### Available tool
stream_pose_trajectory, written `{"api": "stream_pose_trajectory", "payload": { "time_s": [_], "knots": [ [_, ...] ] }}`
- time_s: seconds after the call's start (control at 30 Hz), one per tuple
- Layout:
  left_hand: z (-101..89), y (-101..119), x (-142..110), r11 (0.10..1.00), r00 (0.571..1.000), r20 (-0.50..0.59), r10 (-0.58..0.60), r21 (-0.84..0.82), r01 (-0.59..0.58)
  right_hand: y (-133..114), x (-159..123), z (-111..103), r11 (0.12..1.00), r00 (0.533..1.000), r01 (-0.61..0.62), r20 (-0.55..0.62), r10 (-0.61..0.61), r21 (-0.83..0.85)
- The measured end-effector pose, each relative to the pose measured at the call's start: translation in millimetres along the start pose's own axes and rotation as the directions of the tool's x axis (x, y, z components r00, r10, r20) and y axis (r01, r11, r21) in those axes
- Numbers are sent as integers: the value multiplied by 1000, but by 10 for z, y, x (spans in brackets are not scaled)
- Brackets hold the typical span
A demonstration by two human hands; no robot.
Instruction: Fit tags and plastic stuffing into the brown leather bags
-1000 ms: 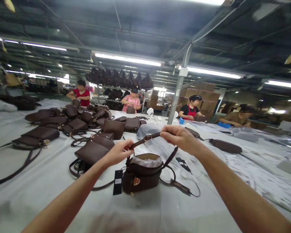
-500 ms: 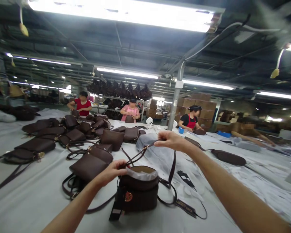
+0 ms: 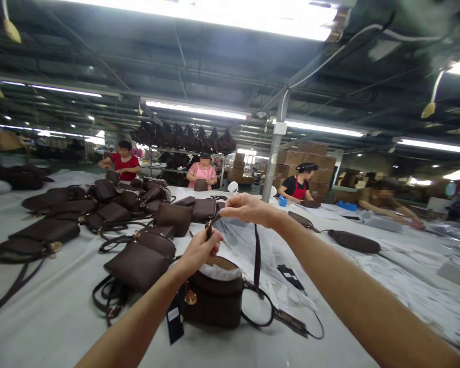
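Note:
A small dark brown handbag (image 3: 214, 301) stands upright on the table before me, its top open and pale lining paper (image 3: 220, 272) showing inside. A round gold charm and a black hang tag (image 3: 174, 319) hang at its left side. Above the bag's left rim, my left hand (image 3: 201, 250) is closed around its strap (image 3: 209, 229). Slightly higher and to the right, my right hand (image 3: 245, 208) pinches the same strap. From there the strap runs down (image 3: 257, 260) to the bag's right side. A second tag with lettering (image 3: 291, 322) lies to the right on a cord.
Several brown handbags (image 3: 138, 263) are heaped to the left on the white-covered table (image 3: 53, 317). Clear plastic (image 3: 239, 243) lies behind my bag; a flat brown bag (image 3: 354, 241) rests at right. A metal post (image 3: 273, 163) rises beyond. Several co-workers (image 3: 202, 171) work across the table.
My left hand has risen from the bag's rim and closed on the strap nearer my right hand. The view has shifted slightly, and the hang tag has swung into fuller view.

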State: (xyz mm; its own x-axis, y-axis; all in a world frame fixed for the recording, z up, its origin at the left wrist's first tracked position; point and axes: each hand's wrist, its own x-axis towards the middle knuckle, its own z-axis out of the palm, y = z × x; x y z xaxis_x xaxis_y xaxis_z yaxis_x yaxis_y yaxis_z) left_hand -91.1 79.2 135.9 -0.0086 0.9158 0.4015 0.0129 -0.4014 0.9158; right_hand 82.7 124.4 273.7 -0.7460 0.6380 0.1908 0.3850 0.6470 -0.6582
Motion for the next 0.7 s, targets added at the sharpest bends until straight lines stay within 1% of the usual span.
{"api": "stream_pose_trajectory", "payload": {
  "time_s": [0.03, 0.07, 0.1, 0.17, 0.2, 0.23, 0.27, 0.33, 0.37, 0.4, 0.43, 0.5, 0.53, 0.6, 0.67, 0.7],
  "knots": [
    [-14, 40, 44, 981, 998, -18, -61, -187, 57, 41, -17, 27, 999, 1000, -5, 3, 5, 38],
    [-71, 73, 78, 924, 992, -33, -122, -368, 101, 115, -54, 65, 997, 1000, -22, 12, 21, 75],
    [-166, 96, 101, 841, 984, -47, -174, -526, 124, 218, -106, 118, 993, 999, -47, 23, 44, 107],
    [-435, 108, 108, 655, 967, -73, -244, -748, 109, 490, -246, 267, 986, 990, -129, 78, 121, 101],
    [-586, 93, 97, 574, 957, -103, -272, -815, 76, 638, -324, 356, 986, 983, -156, 103, 150, 58],
    [-736, 66, 81, 515, 942, -147, -303, -857, 32, 781, -403, 446, 988, 980, -156, 121, 156, -8],
    [-874, 29, 64, 480, 920, -199, -337, -877, -14, 908, -475, 529, 990, 986, -113, 116, 122, -86],
    [-1095, -55, 41, 468, 865, -295, -406, -880, -80, 1080, -584, 647, 974, 994, -26, 101, 49, -225],
    [-1166, -91, 40, 478, 843, -321, -431, -874, -88, 1115, -611, 676, 959, 997, 18, 81, 5, -284],
    [-1206, -117, 48, 493, 832, -331, -446, -866, -80, 1114, -617, 687, 938, 998, 52, 62, -32, -341],
    [-1213, -131, 63, 509, 832, -323, -452, -859, -57, 1078, -600, 683, 912, 997, 79, 44, -67, -402],
    [-1128, -117, 111, 546, 848, -275, -454, -838, 21, 917, -510, 656, 830, 992, 119, 36, -119, -545],
    [-1040, -93, 137, 566, 863, -235, -447, -821, 69, 805, -443, 643, 775, 991, 122, 36, -128, -620],
    [-808, -28, 179, 601, 890, -146, -431, -783, 163, 559, -280, 640, 653, 991, 110, 29, -134, -750],
    [-556, 36, 196, 644, 910, -40, -412, -720, 259, 337, -102, 671, 548, 989, 94, 15, -147, -831],
    [-445, 62, 194, 679, 918, 18, -396, -667, 306, 251, -15, 698, 516, 987, 92, 11, -158, -851]
  ]
}}
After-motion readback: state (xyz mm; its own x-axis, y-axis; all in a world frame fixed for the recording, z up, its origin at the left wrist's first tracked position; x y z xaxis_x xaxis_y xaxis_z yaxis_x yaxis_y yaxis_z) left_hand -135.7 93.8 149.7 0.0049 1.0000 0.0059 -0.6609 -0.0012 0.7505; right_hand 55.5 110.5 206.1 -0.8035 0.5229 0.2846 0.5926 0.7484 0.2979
